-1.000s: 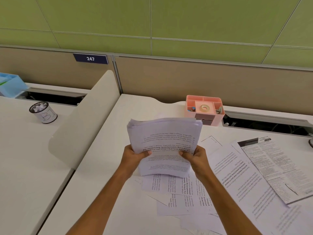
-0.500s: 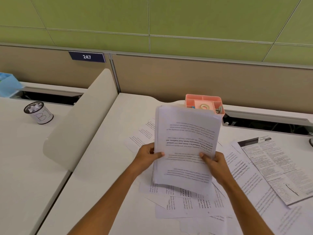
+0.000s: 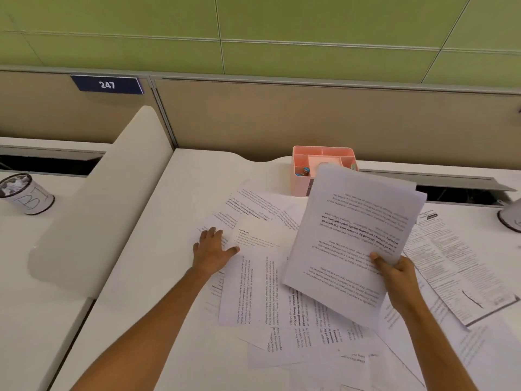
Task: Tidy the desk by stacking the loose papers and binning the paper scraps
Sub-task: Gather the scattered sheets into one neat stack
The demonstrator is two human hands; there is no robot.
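Two hands: right hand (image 3: 396, 273) grips white printed paper stack (image 3: 355, 244), raised right of centre; left hand (image 3: 212, 246) flat, fingers spread, on loose white sheets (image 3: 253, 280) covering white table (image 3: 169, 227).

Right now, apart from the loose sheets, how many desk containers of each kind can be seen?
Pink desk organizer: 1
White cup labelled "BI" with paper scraps: 1
White cup cut off at the right edge: 1
Total: 3

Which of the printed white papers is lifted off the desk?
The thick stack of printed white sheets, gripped by the right hand; the other sheets lie flat.
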